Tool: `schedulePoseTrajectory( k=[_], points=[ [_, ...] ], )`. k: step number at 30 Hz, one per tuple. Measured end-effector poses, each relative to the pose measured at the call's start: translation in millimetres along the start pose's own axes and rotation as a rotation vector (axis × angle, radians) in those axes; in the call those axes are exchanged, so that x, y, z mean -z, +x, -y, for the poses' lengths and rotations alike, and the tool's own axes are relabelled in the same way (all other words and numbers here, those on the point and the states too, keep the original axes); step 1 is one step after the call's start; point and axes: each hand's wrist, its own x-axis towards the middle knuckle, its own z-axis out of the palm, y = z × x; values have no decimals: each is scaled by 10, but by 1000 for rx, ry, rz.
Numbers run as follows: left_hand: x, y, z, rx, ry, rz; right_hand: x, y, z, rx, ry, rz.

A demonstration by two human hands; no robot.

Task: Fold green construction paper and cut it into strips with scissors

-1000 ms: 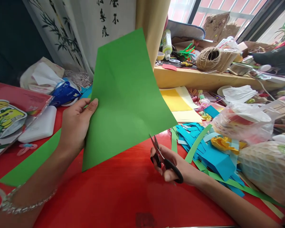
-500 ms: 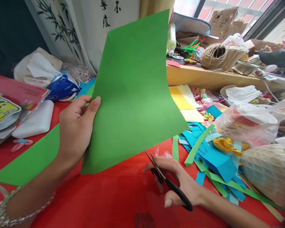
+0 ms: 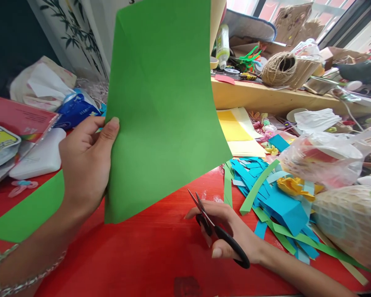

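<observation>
My left hand (image 3: 88, 165) pinches the left edge of a large sheet of green paper (image 3: 163, 107), thumb in front and fingers behind. The sheet is held up off the table, its lower right corner bending outward. Below and right of it, my right hand (image 3: 231, 231) holds black-handled scissors (image 3: 224, 239) by the finger loops. The blades are slightly parted and point up toward the sheet's lower edge, apart from it. Another piece of green paper (image 3: 34, 208) lies on the red table (image 3: 142, 255) beneath my left forearm.
Cut blue paper strips (image 3: 284, 210) and green strips (image 3: 259, 187) are heaped at the right. Beside them are a netted bundle (image 3: 349, 222) and a clear plastic bag (image 3: 324, 159). A twine roll (image 3: 280, 72) sits on the shelf. Tissues (image 3: 77, 109) lie at the left.
My left hand has moved left and slightly up, carrying the green sheet with it. The right hand and scissors are almost where they were.
</observation>
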Motion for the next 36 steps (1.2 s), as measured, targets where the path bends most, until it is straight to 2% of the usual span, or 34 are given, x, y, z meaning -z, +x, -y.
schedulePoseTrajectory(
  k=[17, 36],
  points=[
    [-49, -111, -67, -118, 71, -14, -11, 20, -27, 29, 101, -24],
    [-64, -125, -69, -75, 14, -4, -31, 23, 48, -21, 131, -27]
  ],
)
